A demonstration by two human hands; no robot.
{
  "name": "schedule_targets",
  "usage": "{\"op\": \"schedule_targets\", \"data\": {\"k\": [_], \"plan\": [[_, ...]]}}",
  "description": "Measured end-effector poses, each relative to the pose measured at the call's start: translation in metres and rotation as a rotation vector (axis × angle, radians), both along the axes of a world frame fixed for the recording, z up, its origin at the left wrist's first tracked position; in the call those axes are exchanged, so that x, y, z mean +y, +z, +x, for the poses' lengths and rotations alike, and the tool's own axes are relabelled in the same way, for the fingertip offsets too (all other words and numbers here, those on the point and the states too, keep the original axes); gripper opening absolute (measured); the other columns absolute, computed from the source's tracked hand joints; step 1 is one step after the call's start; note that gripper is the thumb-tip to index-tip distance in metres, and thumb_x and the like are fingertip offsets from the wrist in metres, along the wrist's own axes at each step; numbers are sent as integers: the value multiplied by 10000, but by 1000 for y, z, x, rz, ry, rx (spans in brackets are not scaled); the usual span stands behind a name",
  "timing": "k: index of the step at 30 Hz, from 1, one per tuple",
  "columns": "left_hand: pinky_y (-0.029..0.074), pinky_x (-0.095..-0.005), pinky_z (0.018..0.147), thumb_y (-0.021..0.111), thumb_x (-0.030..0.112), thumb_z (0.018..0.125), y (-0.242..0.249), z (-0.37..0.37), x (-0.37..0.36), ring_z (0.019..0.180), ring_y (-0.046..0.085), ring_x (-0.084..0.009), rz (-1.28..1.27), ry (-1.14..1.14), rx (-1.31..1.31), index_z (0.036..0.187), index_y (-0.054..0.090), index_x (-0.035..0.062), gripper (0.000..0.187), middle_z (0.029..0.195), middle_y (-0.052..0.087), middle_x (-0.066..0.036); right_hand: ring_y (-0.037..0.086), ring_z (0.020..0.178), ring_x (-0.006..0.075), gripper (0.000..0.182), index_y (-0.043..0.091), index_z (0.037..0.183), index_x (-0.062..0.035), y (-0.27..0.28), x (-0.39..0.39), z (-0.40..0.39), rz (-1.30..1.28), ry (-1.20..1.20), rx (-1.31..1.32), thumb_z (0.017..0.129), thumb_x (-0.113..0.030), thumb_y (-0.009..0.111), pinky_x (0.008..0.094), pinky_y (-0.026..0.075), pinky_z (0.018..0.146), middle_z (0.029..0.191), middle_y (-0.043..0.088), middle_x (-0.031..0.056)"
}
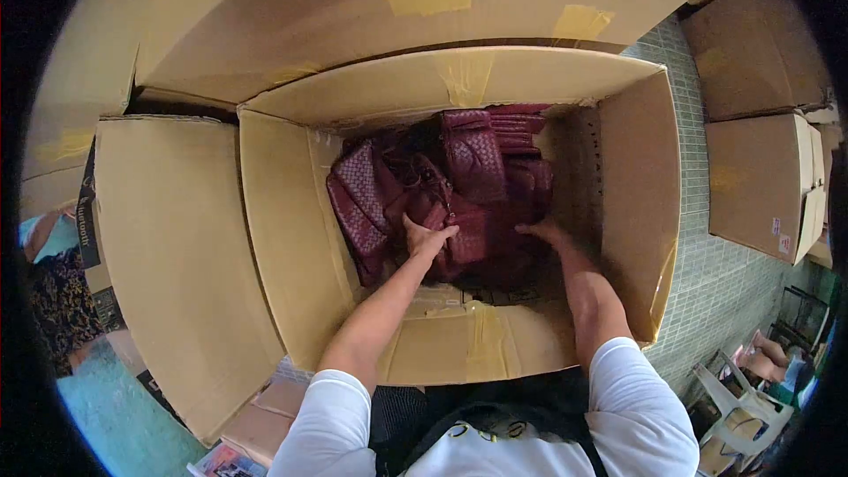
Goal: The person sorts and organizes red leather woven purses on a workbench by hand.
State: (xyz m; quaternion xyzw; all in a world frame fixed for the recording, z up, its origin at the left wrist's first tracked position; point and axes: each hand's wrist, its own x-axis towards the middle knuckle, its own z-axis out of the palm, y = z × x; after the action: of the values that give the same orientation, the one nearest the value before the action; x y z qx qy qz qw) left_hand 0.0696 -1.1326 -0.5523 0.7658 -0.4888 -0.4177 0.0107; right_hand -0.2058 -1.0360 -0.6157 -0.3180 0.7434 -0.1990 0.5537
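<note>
Both my arms reach down into a large open cardboard box (640, 203). Inside it lies a pile of dark red bags, some with a woven pattern. My left hand (428, 234) is on a dark red bag (471, 234) near the middle of the pile, thumb and fingers spread against it. At the right side of the same bag is my right hand (543, 230), its fingers apart and partly in shadow. A woven-pattern bag (358, 181) leans at the left of the pile. Another bag (473, 150) lies at the back, beside several stacked red pieces (518, 131).
A long taped carton (512, 0) stands behind the box. A box flap (177, 256) spreads at the left. More cartons (755, 177) are at the right on the tiled floor (689, 300). A plastic chair (738, 402) stands lower right. Part of another person (53, 230) shows far left.
</note>
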Motion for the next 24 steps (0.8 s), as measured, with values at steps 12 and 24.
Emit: {"op": "schedule_targets", "data": {"k": [12,24], "plan": [[474,-337,913,786,102,646,77,57,-51,1000,611,-196,139,-365,846,1176,612,26,563,1109,656,-71,622,1043,237,701,587,1253,-49,41,-16,-34,243,829,-127,641,-275,842,390,485,910,1107,675,128],[233,-479,1154,919,380,535,-10,83,-45,1394,195,-424,-655,-69,-267,1481,116,-19,1303,1501,182,-268,350,1371,284,1183,267,1472,-33,-16,-50,-69,-233,-249,-282,546,-350,932,390,237,1167,1486,370,150]]}}
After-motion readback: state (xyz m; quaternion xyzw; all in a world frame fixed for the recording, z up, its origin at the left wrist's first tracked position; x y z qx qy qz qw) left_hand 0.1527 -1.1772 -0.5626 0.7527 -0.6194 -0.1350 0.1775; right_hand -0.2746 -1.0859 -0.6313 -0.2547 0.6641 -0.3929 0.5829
